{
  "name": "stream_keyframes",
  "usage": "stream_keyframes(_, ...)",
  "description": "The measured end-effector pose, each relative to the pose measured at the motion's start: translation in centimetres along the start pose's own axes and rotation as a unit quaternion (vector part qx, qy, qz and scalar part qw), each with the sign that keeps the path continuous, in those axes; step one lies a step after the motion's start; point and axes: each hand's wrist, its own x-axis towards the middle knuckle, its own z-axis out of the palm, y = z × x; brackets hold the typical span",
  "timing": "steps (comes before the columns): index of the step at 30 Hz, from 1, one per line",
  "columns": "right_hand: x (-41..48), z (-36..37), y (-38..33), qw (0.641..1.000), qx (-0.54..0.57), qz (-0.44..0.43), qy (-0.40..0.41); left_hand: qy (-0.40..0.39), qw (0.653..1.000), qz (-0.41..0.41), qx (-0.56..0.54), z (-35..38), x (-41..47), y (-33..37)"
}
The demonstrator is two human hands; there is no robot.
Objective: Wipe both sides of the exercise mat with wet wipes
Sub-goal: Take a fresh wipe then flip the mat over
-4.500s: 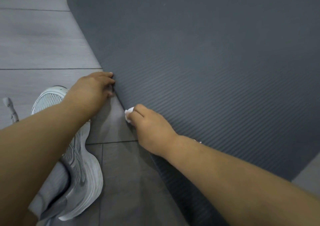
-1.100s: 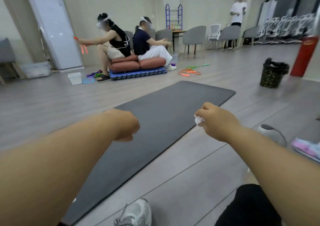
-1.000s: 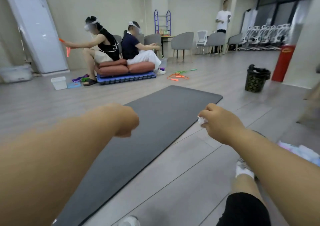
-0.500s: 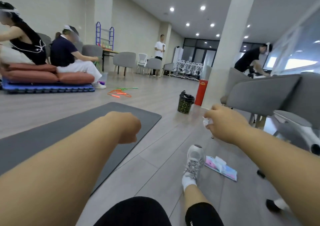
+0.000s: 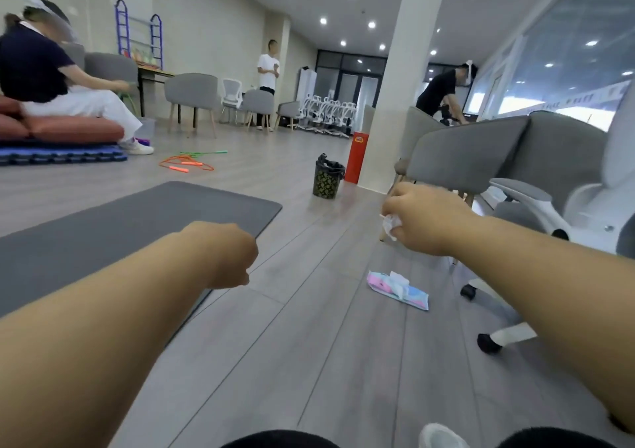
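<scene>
The dark grey exercise mat (image 5: 144,217) lies flat on the wooden floor at the left. My left hand (image 5: 230,255) hovers in the air over its near right edge, fingers curled into a fist with nothing in it. My right hand (image 5: 422,220) is raised to the right of the mat, off it, and grips a crumpled white wet wipe (image 5: 391,225). A pink and blue pack of wet wipes (image 5: 398,289) lies on the floor below my right hand, with a wipe sticking out of it.
A black bin (image 5: 327,179) and a red stand (image 5: 356,157) stand ahead by a white pillar. Grey chairs (image 5: 481,158) and a white office chair (image 5: 584,214) crowd the right. Orange and green jump ropes (image 5: 187,164) lie beyond the mat. Several people are in the room.
My view has swung from the mat up and to the right. Both hands have lifted off the mat into the air; the right hand still holds the wipe and the wipe pack has come closer.
</scene>
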Motion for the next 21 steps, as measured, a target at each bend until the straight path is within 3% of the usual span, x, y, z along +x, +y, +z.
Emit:
stream_keyframes(5,0.8,5.6,1.6,0.999,0.021,-0.008,-0.042,-0.04,0.999,0.018,0.007,1.8,3.1,3.1)
stream_keyframes(9,3.9,12.4,2.1,0.992,0.012,-0.033,-0.122,-0.091,0.995,0.042,0.009,5.0,8.3,5.7)
stream_keyframes(13,8.0,20.9,1.5,0.983,0.072,-0.029,-0.167,-0.142,0.988,0.055,0.012,9.1,15.3,6.8)
stream_keyframes(18,9.9,31.9,1.3,0.961,0.104,-0.032,-0.253,-0.181,0.98,0.083,0.003,14.1,23.5,7.9)
stream_keyframes(21,9.7,37.1,2.0,0.93,0.13,-0.013,-0.344,-0.225,0.969,0.099,0.006,16.5,27.4,9.0)
